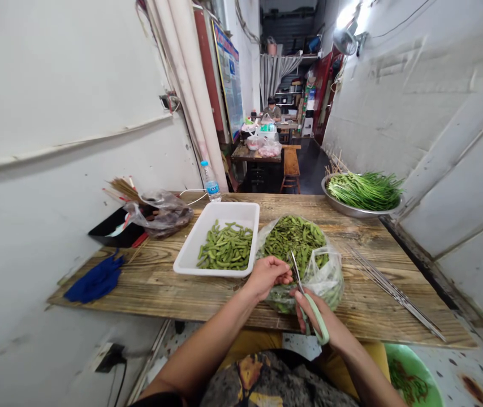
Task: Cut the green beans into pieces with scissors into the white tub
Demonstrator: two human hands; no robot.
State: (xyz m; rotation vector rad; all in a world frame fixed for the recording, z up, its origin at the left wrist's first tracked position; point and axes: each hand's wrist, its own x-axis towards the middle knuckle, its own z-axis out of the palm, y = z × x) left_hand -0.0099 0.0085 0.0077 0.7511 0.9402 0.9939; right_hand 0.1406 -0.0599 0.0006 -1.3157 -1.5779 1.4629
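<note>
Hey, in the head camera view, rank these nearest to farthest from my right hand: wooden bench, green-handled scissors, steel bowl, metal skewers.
1. Green-handled scissors, in the right hand.
2. Metal skewers, on the worktable's right.
3. Steel bowl, worktable's far right corner.
4. Wooden bench, beyond the worktable.

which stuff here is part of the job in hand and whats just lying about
In use, apparently:
scissors, in the right hand
left hand, close to the scissors
clear plastic bag of green pods
white tray holding more pods

Seemingly just lying about:
blue cloth
water bottle
metal skewers
steel bowl of green stalks
black box
</note>
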